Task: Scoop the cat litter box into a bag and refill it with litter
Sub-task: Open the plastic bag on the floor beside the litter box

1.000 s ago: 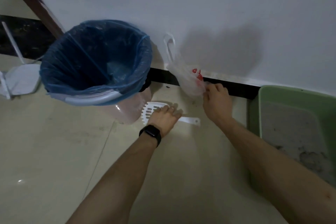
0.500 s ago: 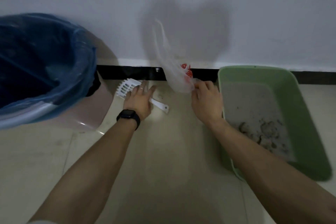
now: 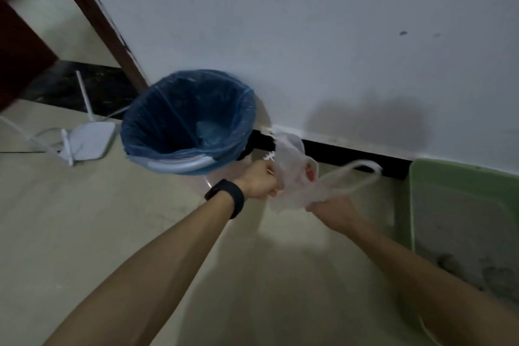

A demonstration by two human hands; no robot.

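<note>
at the left edge of the frame a white wifi router with thin antennas (image 3: 90, 140) lies on the pale tiled floor (image 3: 84, 233). right of it stands a round waste bin with a blue plastic liner (image 3: 188, 121). just right of the bin, mid-frame, the left hand (image 3: 259, 184) has its fingers curled, pinching one edge of a thin translucent white plastic bag (image 3: 292, 177). a white toothed edge (image 3: 269, 157) shows just above that hand, probably the scoop; i cannot tell whether the hand holds it. the bag hangs slack between the hands, its long axis running from upper left down to the right hand (image 3: 334, 209), which grips the bunched lower part, fingers mostly hidden in plastic. one handle loop (image 3: 365, 174) points right toward the green plastic litter box (image 3: 449, 177) at the right edge, which holds grey clumped litter. the right hand is nearer the box, so the opened mouth should probably face right.
</note>
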